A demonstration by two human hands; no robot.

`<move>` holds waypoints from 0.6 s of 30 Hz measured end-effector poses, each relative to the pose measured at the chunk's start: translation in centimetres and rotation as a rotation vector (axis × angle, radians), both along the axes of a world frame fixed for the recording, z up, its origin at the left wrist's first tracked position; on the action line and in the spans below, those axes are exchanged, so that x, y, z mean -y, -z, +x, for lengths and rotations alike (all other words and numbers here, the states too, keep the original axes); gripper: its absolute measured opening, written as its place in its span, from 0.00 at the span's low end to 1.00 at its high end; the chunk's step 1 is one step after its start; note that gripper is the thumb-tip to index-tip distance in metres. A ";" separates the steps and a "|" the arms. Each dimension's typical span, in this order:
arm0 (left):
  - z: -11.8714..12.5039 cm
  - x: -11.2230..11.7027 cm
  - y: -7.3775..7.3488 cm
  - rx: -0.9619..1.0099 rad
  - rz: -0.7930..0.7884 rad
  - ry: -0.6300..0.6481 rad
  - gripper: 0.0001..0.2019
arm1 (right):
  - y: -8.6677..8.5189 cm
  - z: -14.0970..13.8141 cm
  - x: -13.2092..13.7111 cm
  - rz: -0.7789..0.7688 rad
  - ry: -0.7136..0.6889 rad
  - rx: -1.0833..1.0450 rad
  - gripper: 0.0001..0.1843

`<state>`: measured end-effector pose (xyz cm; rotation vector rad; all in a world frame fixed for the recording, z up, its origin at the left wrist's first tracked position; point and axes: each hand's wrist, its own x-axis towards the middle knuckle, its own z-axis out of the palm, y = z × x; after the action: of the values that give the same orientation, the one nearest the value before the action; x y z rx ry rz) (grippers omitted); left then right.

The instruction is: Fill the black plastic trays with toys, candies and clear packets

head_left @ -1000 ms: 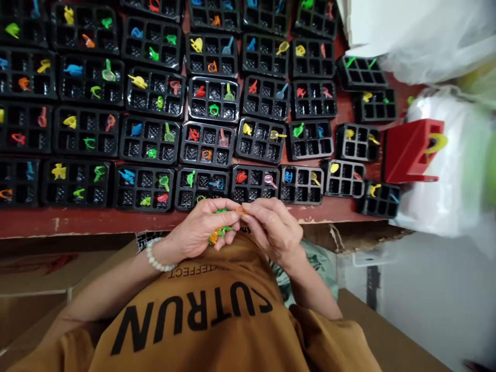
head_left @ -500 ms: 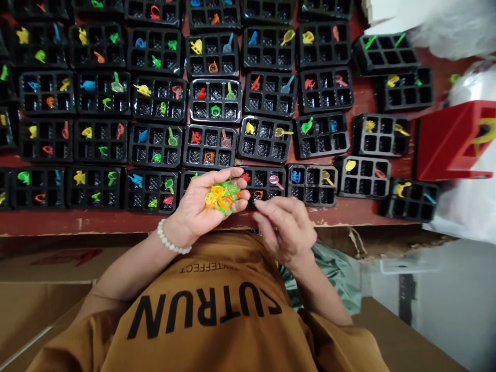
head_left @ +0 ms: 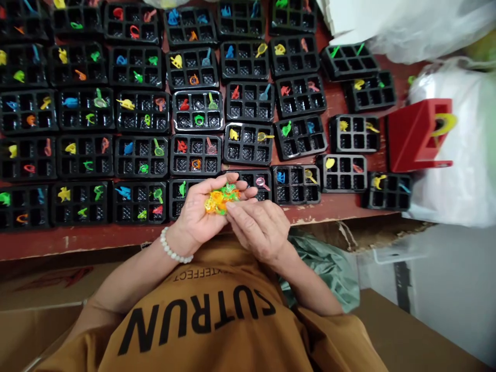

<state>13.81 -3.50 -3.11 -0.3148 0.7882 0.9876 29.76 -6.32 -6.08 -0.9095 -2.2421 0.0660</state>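
My left hand (head_left: 201,206), palm up and cupped, holds a heap of small plastic toys (head_left: 220,198) in yellow, orange and green. A pale bead bracelet (head_left: 174,247) circles that wrist. The fingertips of my right hand (head_left: 260,227) are pinched together at the heap's near right side; whatever they grip is hidden. Just beyond both hands is a black six-compartment tray (head_left: 253,178), partly covered by my fingers, with a pink magnifier-shaped piece (head_left: 263,183) in one compartment. Left of it, another black tray (head_left: 176,206) contains a green piece and is partly hidden by my left hand.
Rows of black trays (head_left: 141,204) cover the red table (head_left: 329,211), most with a few coloured toys. A red angular holder (head_left: 418,137) with a yellow ring stands at right, beside clear plastic bags (head_left: 437,191). Cardboard (head_left: 42,279) lies below the table edge.
My right hand has moved left, from beside the tray to the heap in my left palm. The view has shifted, so trays on the right appear further left.
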 end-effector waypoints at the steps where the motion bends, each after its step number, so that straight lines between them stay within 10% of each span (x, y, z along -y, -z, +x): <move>1: 0.2 -0.1 0.0 0.009 -0.009 0.004 0.12 | 0.0 0.1 0.0 -0.005 0.013 -0.012 0.22; 13: 0.1 -0.8 0.1 0.016 0.036 0.000 0.13 | -0.7 1.3 -3.0 -0.623 0.165 -0.559 0.13; 18: -1.0 -0.7 0.3 -0.041 0.078 0.001 0.11 | 1.4 1.8 -8.3 -0.406 0.234 -0.325 0.07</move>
<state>12.85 -2.80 -3.39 -0.2276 0.7850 1.0243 31.54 1.98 -7.47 -1.2696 -1.8368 0.5383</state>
